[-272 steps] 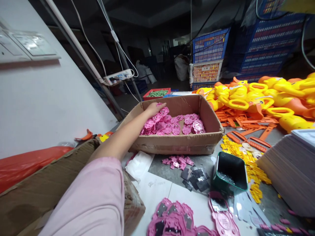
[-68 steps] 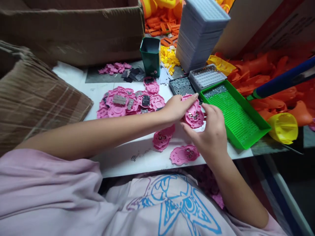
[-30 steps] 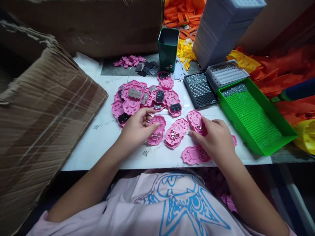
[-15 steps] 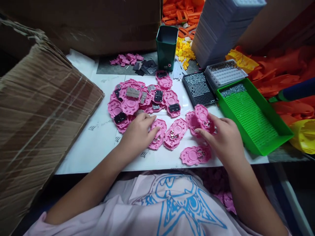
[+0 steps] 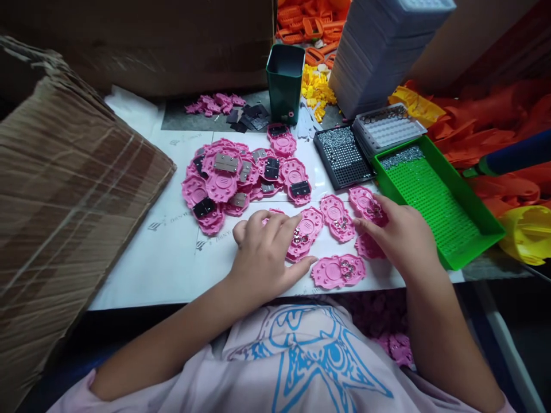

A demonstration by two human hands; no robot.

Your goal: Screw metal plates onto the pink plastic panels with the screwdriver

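Note:
My left hand (image 5: 264,249) lies flat with fingers spread over a pink plastic piece near the table's front edge, fingertips touching the pink piece (image 5: 305,231) beside it. My right hand (image 5: 402,235) rests with fingers stretched out on another pink piece (image 5: 367,204) by the green tray. Between the hands lies a pink piece (image 5: 337,213), and one more pink piece (image 5: 339,271) sits at the front edge. A pile of pink pieces with grey and black plates (image 5: 241,175) lies behind my left hand.
A green tray (image 5: 447,226), a black tray of small metal parts (image 5: 342,156) and a white grid tray (image 5: 387,127) stand at right. A dark green cup (image 5: 284,83), stacked grey trays (image 5: 379,51), cardboard boxes (image 5: 73,189) and orange and yellow plastic parts (image 5: 495,126) surround the white sheet.
My left hand slid right over the pink piece toward its neighbour. My right hand spread two pink pieces apart and now rests on the right one. The view shifted slightly.

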